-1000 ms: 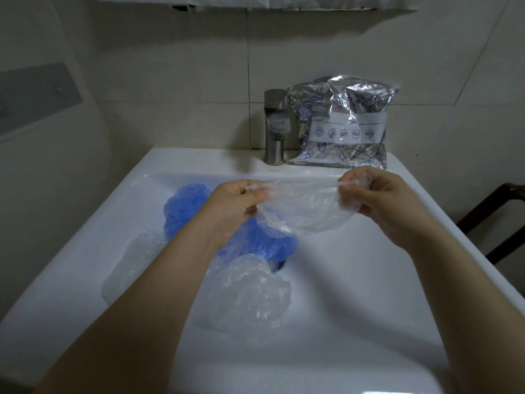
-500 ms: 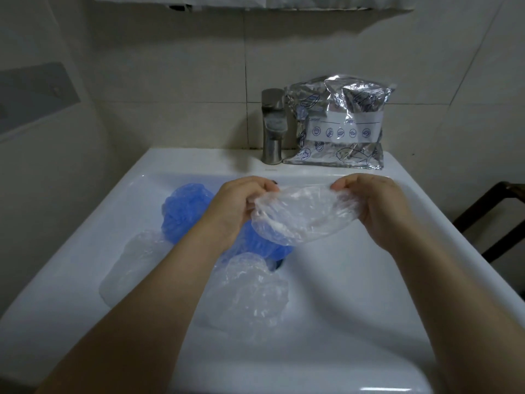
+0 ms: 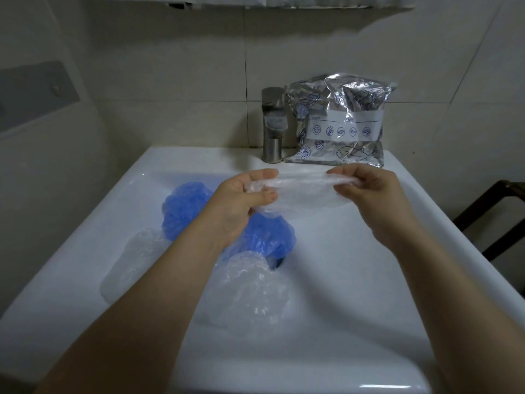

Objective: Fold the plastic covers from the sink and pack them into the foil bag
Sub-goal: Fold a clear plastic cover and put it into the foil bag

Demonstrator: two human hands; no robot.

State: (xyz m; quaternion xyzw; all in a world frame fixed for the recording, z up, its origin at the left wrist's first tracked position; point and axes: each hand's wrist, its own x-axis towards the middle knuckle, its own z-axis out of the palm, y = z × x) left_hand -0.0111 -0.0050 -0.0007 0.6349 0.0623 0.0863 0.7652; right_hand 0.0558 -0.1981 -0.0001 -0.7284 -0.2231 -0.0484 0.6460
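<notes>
Above the sink (image 3: 355, 251), the left hand (image 3: 241, 200) and right hand (image 3: 369, 191) each pinch an end of a clear plastic cover (image 3: 301, 191), pulling it flat for folding, while the foil bag (image 3: 338, 120) waits beside the tap (image 3: 274, 123).

Steel faucet (image 3: 273, 123) at the tiled wall (image 3: 170, 81), dark chair frame (image 3: 488, 217) at right.

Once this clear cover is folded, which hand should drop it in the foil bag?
Probably right. The right hand sits just below the foil bag; the left hand, gripping the clear cover too, is further off.
</notes>
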